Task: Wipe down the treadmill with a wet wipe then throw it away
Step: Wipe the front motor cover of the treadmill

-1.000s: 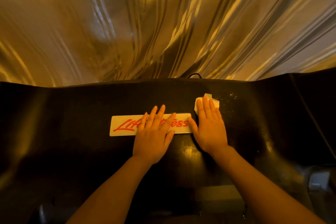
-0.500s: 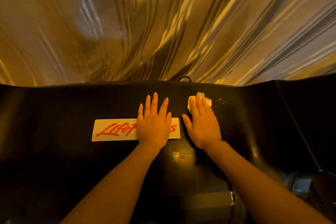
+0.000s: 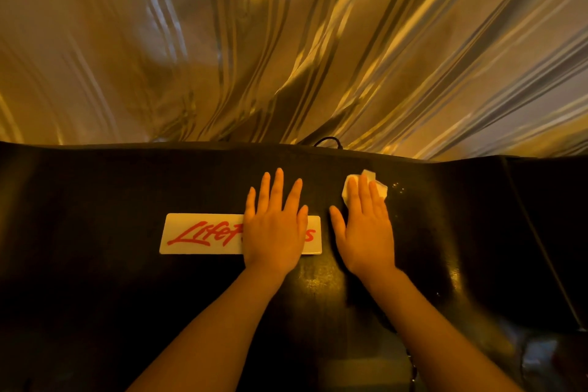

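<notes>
Both hands are sliding toward the far edge of the treadmill (image 3: 127, 264) hood compared with a second ago. Fingers straight and slightly spread, the left hand (image 3: 274, 226) is lying flat across the logo plate (image 3: 203, 234) (bracing, probably), while the right hand (image 3: 366, 229), fingers straight and close together, is pressing the wet wipe (image 3: 375, 183) flat. Crumpled and white, it is peeking out past the fingertips.

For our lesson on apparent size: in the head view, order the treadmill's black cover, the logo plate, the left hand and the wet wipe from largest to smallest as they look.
1. black cover
2. logo plate and left hand: look alike, and the hand hides part of the plate
3. wet wipe, mostly under the right hand
</notes>
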Available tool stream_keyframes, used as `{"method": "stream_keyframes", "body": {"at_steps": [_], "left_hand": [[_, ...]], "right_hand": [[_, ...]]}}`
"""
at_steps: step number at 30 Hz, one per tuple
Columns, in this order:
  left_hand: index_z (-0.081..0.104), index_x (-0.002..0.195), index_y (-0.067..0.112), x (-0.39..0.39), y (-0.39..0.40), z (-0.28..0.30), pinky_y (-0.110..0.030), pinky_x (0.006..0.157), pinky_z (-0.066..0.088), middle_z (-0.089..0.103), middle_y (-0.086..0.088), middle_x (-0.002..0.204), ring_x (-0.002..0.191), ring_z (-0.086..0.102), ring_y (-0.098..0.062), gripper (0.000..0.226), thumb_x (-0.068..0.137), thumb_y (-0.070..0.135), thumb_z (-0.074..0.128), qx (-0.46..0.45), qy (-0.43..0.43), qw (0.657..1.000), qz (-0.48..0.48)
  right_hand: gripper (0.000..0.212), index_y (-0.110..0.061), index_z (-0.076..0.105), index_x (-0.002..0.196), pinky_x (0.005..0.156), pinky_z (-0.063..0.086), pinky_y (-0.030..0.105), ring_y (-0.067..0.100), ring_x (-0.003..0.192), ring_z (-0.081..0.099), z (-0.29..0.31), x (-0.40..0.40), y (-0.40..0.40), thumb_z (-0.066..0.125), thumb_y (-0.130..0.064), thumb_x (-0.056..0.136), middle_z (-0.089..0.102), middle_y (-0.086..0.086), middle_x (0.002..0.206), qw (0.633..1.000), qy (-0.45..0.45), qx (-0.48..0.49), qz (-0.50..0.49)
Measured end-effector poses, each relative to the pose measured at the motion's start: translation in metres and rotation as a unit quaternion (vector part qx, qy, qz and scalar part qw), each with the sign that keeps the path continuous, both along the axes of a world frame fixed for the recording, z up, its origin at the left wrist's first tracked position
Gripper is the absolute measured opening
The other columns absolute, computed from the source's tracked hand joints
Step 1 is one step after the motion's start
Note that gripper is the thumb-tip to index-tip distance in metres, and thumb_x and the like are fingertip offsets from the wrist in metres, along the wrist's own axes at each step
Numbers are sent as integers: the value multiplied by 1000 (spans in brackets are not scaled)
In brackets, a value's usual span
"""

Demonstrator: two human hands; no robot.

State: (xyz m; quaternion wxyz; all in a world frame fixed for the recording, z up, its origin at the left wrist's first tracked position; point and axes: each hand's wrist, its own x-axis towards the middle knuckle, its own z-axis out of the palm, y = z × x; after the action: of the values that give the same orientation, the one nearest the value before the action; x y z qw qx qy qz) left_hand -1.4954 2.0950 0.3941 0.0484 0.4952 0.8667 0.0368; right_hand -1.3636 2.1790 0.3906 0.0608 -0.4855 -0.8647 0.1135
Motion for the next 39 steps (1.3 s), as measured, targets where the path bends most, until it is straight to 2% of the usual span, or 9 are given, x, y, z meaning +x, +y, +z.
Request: {"method": "stream_keyframes", "body": {"at_steps": [2, 10, 13, 19, 25, 29, 32, 36, 39], "left_hand": [[-4, 152, 32, 0, 0, -1, -46, 121, 1, -8, -6, 163, 150, -9, -26, 56, 101, 50, 13, 2, -2, 1000, -1], [0, 154, 31, 0, -2, -1, -46, 122, 4, -5, -6, 164, 150, -7, -27, 58, 101, 50, 12, 8, -4, 1000, -7], [3, 154, 31, 0, -3, -1, -47, 122, 4, -3, -6, 164, 150, -6, -27, 58, 100, 50, 13, 17, -5, 1000, -8], [1, 154, 32, 0, -3, 1, -46, 121, 1, -5, -6, 164, 150, -9, -27, 57, 101, 50, 14, 11, -11, 1000, -11], [3, 154, 32, -2, -3, -1, -47, 121, 2, -4, -6, 164, 150, -7, -27, 58, 101, 51, 15, 18, -16, 1000, -14], [2, 154, 32, -2, -4, -1, -47, 121, 2, -5, -6, 164, 150, -8, -27, 59, 100, 52, 14, 18, -18, 1000, -16], [0, 154, 31, -2, -4, -1, -47, 122, 2, -6, -6, 164, 150, -9, -27, 59, 100, 52, 13, 16, -18, 1000, -19], [1, 154, 32, -2, -4, -1, -47, 122, 4, -5, -6, 164, 150, -7, -27, 59, 99, 51, 11, 17, -16, 1000, -18], [1, 154, 32, -1, -4, 0, -47, 122, 4, -6, -6, 163, 150, -8, -27, 58, 100, 51, 12, 13, -14, 1000, -19]], "right_hand": [[80, -19, 2, 156, 118, -1, 33, 20, 150, -7, -5, 13, -17, 4, -66, 92, -6, 2, 162, 1000, -4, 0, 1], [83, -21, -1, 155, 118, -2, 32, 17, 149, -10, -3, 21, -19, -1, -68, 87, -11, -1, 161, 1000, -17, -6, 10], [83, -19, 0, 156, 120, 1, 35, 18, 149, -9, 2, 14, -3, 5, -71, 91, -8, 2, 163, 1000, -23, -16, -1], [74, -16, 4, 156, 121, 2, 37, 23, 150, -4, 8, -7, 39, 24, -58, 99, -2, 7, 164, 999, -28, -15, -18], [77, -16, 5, 156, 120, 3, 37, 22, 150, -3, 4, -1, 26, 23, -60, 97, -1, 7, 164, 1000, -8, -5, -23], [88, -17, 2, 156, 121, 4, 37, 21, 150, -5, -2, 16, 0, 6, -74, 89, -3, 5, 164, 1000, -18, -4, -14], [90, -19, -2, 156, 118, -1, 33, 18, 149, -9, -3, 24, -11, 0, -73, 83, -8, 2, 163, 999, -30, -9, -9], [91, -19, 0, 156, 118, -1, 33, 19, 149, -8, -2, 26, -11, 2, -74, 84, -8, 2, 163, 999, -32, -8, -4], [87, -18, 1, 156, 120, 3, 36, 21, 150, -6, 2, 21, 1, 12, -74, 90, -6, 4, 163, 999, -31, -11, -2]]}}
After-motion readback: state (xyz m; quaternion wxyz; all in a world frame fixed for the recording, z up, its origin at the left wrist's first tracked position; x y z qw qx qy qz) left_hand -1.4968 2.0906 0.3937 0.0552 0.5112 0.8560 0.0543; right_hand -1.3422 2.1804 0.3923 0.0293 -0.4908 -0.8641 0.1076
